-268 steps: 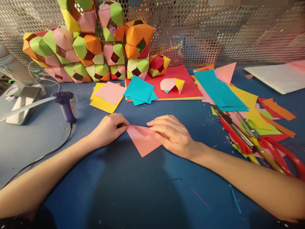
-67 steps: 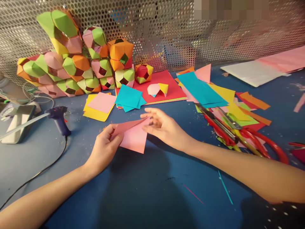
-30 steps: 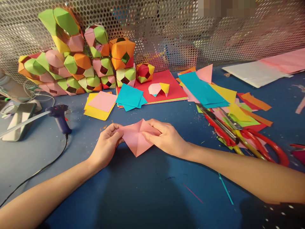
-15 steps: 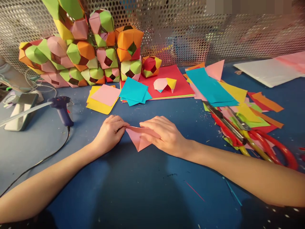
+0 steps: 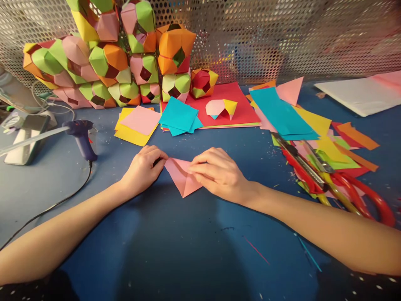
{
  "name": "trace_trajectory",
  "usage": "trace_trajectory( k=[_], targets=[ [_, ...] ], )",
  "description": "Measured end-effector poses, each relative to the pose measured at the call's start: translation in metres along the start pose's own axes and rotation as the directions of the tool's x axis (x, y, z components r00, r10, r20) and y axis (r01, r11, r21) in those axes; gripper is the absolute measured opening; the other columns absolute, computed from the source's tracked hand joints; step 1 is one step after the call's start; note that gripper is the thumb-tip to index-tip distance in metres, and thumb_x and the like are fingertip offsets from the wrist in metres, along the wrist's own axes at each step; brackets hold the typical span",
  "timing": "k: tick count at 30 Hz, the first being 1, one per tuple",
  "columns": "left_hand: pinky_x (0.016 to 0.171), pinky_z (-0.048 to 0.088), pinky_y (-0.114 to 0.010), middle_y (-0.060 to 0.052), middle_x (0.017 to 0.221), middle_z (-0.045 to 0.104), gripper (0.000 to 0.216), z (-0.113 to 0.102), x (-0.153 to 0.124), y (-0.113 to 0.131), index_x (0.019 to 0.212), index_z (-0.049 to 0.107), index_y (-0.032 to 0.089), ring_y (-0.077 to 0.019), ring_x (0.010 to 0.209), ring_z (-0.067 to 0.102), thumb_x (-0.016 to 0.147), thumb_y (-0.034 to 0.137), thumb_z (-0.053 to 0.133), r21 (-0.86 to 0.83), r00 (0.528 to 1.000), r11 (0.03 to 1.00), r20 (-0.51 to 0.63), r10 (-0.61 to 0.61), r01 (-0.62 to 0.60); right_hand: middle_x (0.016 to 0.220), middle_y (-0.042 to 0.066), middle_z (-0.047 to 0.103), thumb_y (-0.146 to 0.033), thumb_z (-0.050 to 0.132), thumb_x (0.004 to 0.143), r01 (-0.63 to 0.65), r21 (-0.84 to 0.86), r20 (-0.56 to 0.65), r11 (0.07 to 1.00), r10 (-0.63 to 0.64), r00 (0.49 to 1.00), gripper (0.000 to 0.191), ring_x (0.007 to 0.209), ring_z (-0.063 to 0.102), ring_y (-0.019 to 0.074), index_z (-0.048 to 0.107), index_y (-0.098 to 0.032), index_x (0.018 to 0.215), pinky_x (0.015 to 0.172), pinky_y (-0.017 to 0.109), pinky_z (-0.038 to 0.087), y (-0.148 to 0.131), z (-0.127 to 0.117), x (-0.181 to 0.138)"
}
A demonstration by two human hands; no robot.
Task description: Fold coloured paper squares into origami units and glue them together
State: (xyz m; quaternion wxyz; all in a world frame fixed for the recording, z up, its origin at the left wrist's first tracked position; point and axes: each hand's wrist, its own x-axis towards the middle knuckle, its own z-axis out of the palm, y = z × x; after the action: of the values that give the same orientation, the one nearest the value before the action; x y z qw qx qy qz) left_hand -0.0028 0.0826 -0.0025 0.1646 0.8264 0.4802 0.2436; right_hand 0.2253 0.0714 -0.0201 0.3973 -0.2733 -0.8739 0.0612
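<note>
Tbl [image 5: 181, 251], ctr: sheet [image 5: 184, 184] betw. L hand [image 5: 143, 169] & R hand [image 5: 221, 173]. L: glue gun [image 5: 83, 140]. Behind hands: sq. stack 1 [image 5: 140, 120]; R of it, sq. stack 2 [image 5: 179, 115], lapping lg. sheets [image 5: 247, 112] at L end; small pc. [image 5: 215, 108] atop. Rear L: paper balls [image 5: 116, 57], piled before mesh panel [image 5: 225, 25]. R: cutter [image 5: 305, 168] & scissors [image 5: 382, 202], on scraps [image 5: 333, 150].

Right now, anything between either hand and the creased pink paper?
Nothing visible. The left hand pinches the pink paper at its left corner; the right hand touches its right side. The blue sheets lie farther back, apart from both.
</note>
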Motion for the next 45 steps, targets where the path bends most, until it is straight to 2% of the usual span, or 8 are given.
trace_trajectory(
  k=[5,10,21,45],
  targets=[
    [0.081,0.048,-0.032,-0.005,0.088,0.060,0.014,0.000,0.001,-0.006,0.081,0.063,0.017,-0.0166,0.085,0.058,0.083,0.016,0.049,-0.032,1.000,0.999,0.004,0.029,-0.029,0.084,0.003,0.067,-0.013,0.055,0.084,0.234,-0.125,0.165,0.964,-0.212,0.963,0.012,0.083,0.057,0.0151,0.065,-0.018,0.087,0.074,0.033,0.039,-0.007,-0.003,0.001],
    [0.083,0.048,-0.032,-0.005,0.090,0.061,0.017,-0.003,0.003,-0.010,0.081,0.065,0.018,-0.0164,0.087,0.059,0.082,0.014,0.049,-0.096,0.998,0.995,0.049,0.024,-0.019,0.079,0.000,0.068,-0.014,0.054,0.086,0.308,-0.150,0.218,0.939,-0.272,0.937,0.013,0.079,0.058,0.0129,0.064,-0.018,0.079,0.072,0.031,0.036,-0.010,-0.004,0.001],
    [0.083,0.047,-0.030,-0.004,0.090,0.060,0.018,-0.006,0.007,-0.010,0.078,0.066,0.018,-0.0146,0.086,0.059,0.079,0.014,0.049,-0.110,0.994,0.994,0.113,0.003,0.009,0.081,0.000,0.068,-0.015,0.054,0.085,0.347,-0.114,0.268,0.931,-0.307,0.913,0.015,0.077,0.057,0.0131,0.066,-0.017,0.078,0.069,0.031,0.035,-0.009,-0.004,-0.002],
    [0.084,0.047,-0.031,-0.003,0.090,0.060,0.017,-0.009,0.009,-0.010,0.079,0.068,0.019,-0.0147,0.086,0.059,0.078,0.016,0.051,-0.145,0.987,0.988,0.156,-0.024,0.047,0.076,0.002,0.065,-0.013,0.049,0.088,0.410,-0.152,0.377,0.900,-0.331,0.865,0.023,0.077,0.054,0.0144,0.064,-0.018,0.071,0.067,0.032,0.034,-0.012,-0.009,-0.002]
  ],
)
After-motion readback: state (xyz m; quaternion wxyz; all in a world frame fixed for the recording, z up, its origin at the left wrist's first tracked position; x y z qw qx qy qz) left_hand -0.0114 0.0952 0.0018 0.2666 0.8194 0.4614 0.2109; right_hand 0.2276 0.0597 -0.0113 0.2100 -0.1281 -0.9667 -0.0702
